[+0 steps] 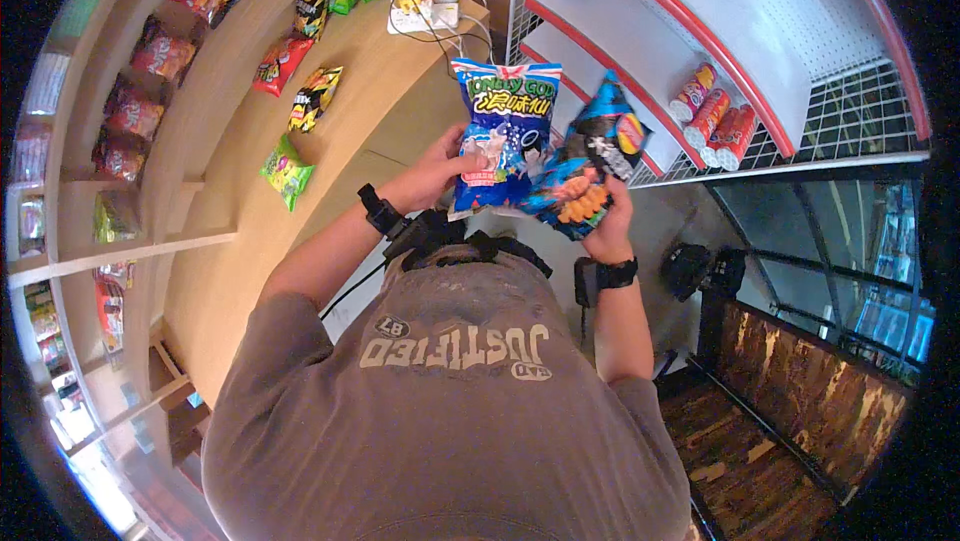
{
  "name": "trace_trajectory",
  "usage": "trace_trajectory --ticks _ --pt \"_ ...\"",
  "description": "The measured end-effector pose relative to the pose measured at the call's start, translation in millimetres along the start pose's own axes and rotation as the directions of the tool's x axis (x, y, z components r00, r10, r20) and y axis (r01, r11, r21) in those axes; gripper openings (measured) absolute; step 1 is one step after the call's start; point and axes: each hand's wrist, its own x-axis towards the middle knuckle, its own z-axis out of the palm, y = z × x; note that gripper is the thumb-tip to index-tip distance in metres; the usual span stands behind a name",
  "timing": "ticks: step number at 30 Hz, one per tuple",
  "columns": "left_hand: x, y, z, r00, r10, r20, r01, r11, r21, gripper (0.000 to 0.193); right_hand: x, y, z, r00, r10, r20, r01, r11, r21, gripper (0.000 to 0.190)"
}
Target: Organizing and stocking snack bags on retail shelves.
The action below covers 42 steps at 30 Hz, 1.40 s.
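Before my chest, my left hand (448, 168) grips a blue snack bag (510, 121) by its left side, thumb across the front. The bag is upright with its printed face towards me. My right hand (609, 226) holds a black and blue chip bag (589, 166) by its lower right edge. That second bag tilts, its top leaning up and to the right. The lower parts of the two bags meet or overlap at the middle; whether they touch is hard to tell. The fingers behind both bags are hidden.
On the left, a wooden counter (225, 301) carries a green snack bag (289, 172), a black and yellow bag (315, 98) and a red bag (282, 65). A power strip (420, 18) with cables sits at its far end. Chip canisters (705, 117) lie on a red-edged white shelf (637, 38).
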Motion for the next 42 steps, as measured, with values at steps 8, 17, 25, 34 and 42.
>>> trace_trajectory --ticks 8,17,25,34,42 --pt "-14.7 5.1 -11.0 0.993 0.101 -0.058 -0.105 0.991 -0.077 0.064 -6.6 -8.0 -19.6 0.961 -0.098 -0.257 0.106 0.994 0.017 0.031" --pt "-27.2 -7.9 2.6 0.987 0.148 -0.058 -0.154 0.98 -0.124 0.06 -16.8 4.9 -55.7 0.997 -0.082 0.013 0.08 0.989 0.127 0.041" --pt "-27.9 -11.3 17.8 1.0 -0.013 0.013 0.018 0.907 -0.421 0.054 -33.1 8.8 -78.7 0.985 -0.089 -0.149 0.106 0.989 0.106 0.043" --pt "-27.8 -16.6 20.9 0.998 -0.009 -0.055 -0.007 0.959 -0.283 0.057 -41.1 14.7 -64.5 0.988 -0.128 -0.081 0.137 0.984 0.11 0.039" --pt "-27.8 -34.8 -26.0 0.935 0.008 -0.354 0.118 0.935 0.334 0.082 -30.3 22.0 -87.8 0.966 -0.098 -0.241 0.116 0.991 0.062 0.038"
